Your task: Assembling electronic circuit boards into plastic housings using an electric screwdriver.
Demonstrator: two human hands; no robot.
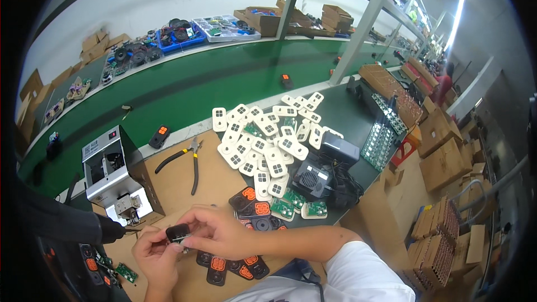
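Observation:
My left hand (156, 257) and my right hand (221, 232) meet at the near edge of the bench. Between their fingertips they pinch a small black rounded casing (177, 231) with a pale edge underneath; fingers partly cover it. Just left of the hands, a dark powered screwdriver (103, 228) points its bit toward them. Black remotes with orange buttons (217, 269) lie beside and below my right wrist, and more such remotes (261, 208) sit beyond it. Cardboard (184, 190) covers the bench under the hands.
Black-handled pliers (194, 162) lie past my hands, near a silver machine (106, 170). A heap of white remote shells (260, 144) and green circuit boards (282, 208) spreads to the right, beside a black adapter (311, 179). A green conveyor belt (224, 72) runs behind.

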